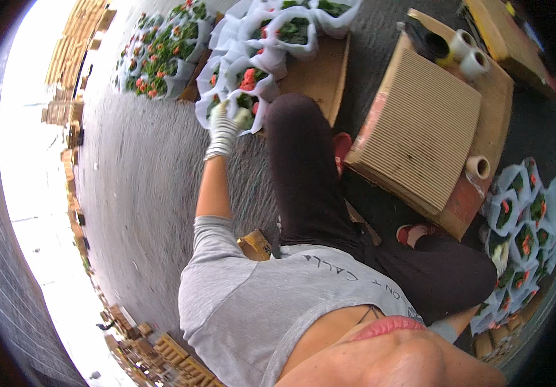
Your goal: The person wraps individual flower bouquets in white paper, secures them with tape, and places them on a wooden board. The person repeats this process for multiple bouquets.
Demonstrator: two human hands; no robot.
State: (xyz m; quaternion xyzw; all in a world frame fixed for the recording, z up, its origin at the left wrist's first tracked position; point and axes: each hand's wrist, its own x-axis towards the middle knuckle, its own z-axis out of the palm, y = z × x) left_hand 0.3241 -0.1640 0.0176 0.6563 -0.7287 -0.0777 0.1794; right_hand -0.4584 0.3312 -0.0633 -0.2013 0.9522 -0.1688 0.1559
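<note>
My left hand (225,122), in a white knitted glove, reaches to the near edge of a group of potted plants with red flowers in white sleeves. Its fingers and thumb are apart at the rim of the nearest sleeve (257,120); whether they grip it is unclear. These plants stand on a cardboard tray (314,77). At the far right my right hand (500,258), also gloved, is among a second group of sleeved red-flowered plants (526,239). My knee hides part of that arm, and the fingers are too small to read.
Between the groups stands a cardboard-topped surface (418,126) with a corrugated sheet, rolls of clear film (478,167) and a dark object (427,43). More red-flowered plants (162,63) stand at the upper left. Stacked wooden pallets (77,43) line the far left. A small carton (256,245) lies beside me.
</note>
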